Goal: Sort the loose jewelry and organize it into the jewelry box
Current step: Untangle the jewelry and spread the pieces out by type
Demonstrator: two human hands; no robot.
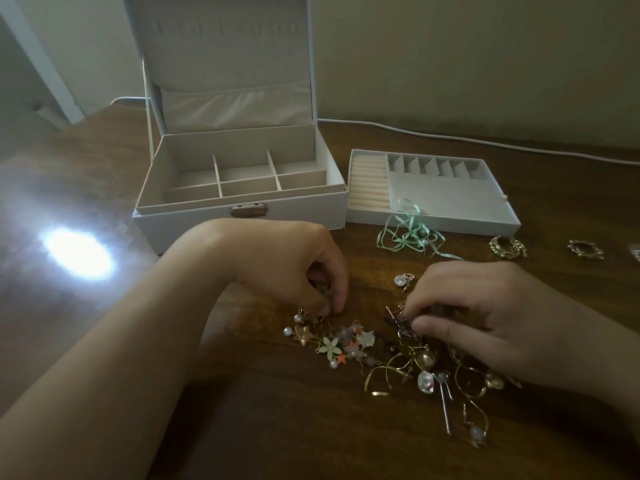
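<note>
Both hands are down in the pile of loose jewelry (pixel 398 355) that's spread over the lower middle and lower right of the frame on a dark wooden table (pixel 104 174). The left hand (pixel 294 265), center frame, has its fingers curled downward and its fingertips pinching something small at the pile's upper left edge, right by a couple of pearl beads and a gold star charm (pixel 304 334); can't make out exactly what piece it's got. The right hand (pixel 485 313), right of center, is curled too, fingertips pinching into a dark tangled bit at the top of the pile. The white jewelry box (pixel 239 188) sits open in the upper middle, lid standing up, its divided compartments showing nothing in them. Just to its right, touching or nearly so, is the removable tray (pixel 436 192) with ring rolls and small slots. A mint green ribbon (pixel 408 233) is bunched against the tray's front edge. Further right are a gold brooch-like piece (pixel 507 247) and another ornate gold piece (pixel 586 250), apart from the pile. A sparkly round earring (pixel 401 280) lies between the two hands.
</note>
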